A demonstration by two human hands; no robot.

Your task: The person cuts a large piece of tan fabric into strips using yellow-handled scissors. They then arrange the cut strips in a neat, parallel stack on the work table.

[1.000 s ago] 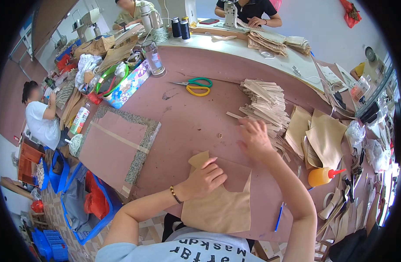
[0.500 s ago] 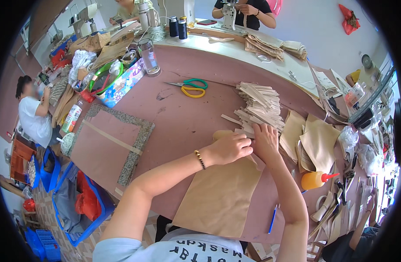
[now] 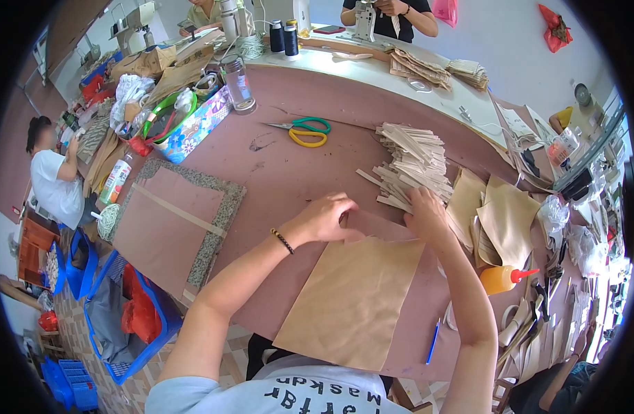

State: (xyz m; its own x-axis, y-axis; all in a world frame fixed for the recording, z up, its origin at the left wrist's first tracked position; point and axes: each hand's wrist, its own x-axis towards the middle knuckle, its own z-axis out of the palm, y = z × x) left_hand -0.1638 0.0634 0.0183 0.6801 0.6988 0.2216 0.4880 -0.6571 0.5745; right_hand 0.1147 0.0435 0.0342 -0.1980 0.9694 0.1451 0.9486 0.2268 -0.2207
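Note:
A tan leather sheet (image 3: 351,303) lies flat on the table in front of me, its far edge near both hands. At its far left corner is my left hand (image 3: 327,217), fingers curved and thumb apart, holding nothing that I can see. My right hand (image 3: 427,212) is beyond the far right corner, at the near end of a pile of pale narrow strips (image 3: 415,159). Its fingers are bent down and closed; what they grip, if anything, is hidden. One loose strip (image 3: 394,203) ends beside those fingers.
Scissors (image 3: 308,131) with green and yellow handles lie farther off. More tan pieces (image 3: 506,217), a yellow bottle (image 3: 500,279) with a red tip and a blue pen (image 3: 433,341) are to the right. At left are a speckled slab (image 3: 230,207) and a flowered box (image 3: 196,127).
My hands have moved apart: the left went left, off the sheet's far edge, and the right moved slightly right. The sheet's far edge, covered before, now shows.

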